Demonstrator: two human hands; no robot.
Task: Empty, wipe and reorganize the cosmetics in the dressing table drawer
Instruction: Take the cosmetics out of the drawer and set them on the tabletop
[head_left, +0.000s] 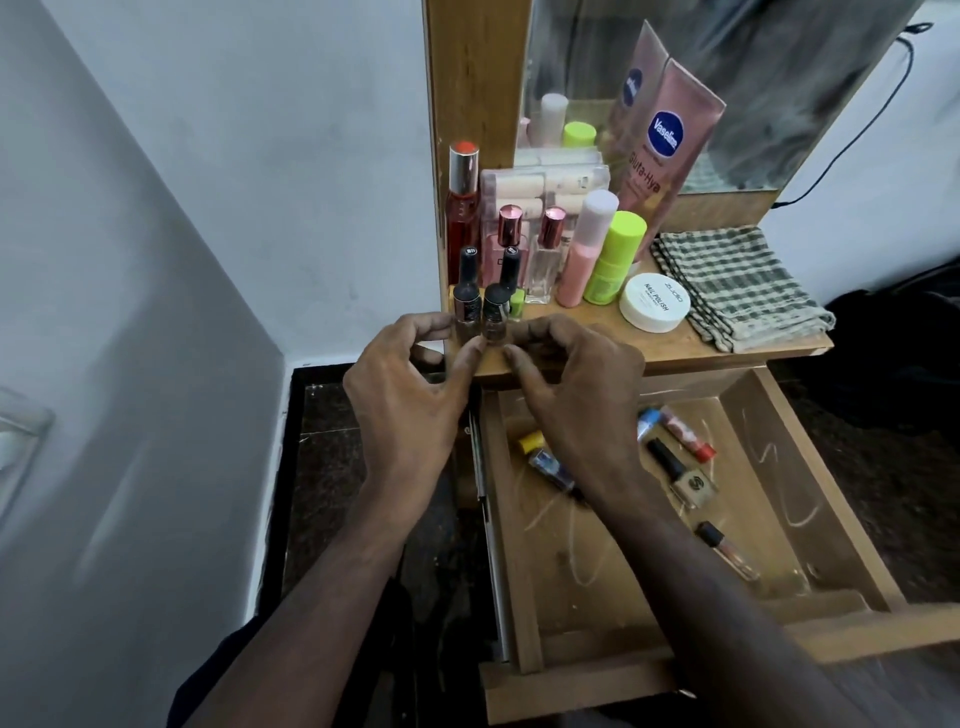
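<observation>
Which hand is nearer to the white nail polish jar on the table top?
Right. The right hand is just left of the white nail polish jar; the left hand is further left, beyond the two dark-capped bottles.

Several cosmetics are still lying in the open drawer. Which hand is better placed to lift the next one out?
Probably the right hand. Its forearm already crosses above the drawer, where the yellow-capped tube and beige polish bottle lie. The left hand sits beyond the drawer's left edge, at the two polish bottles on the tabletop.

Wooden tabletop (670, 347) with bottles, jar (654, 302), checked cloth (737, 286).
</observation>
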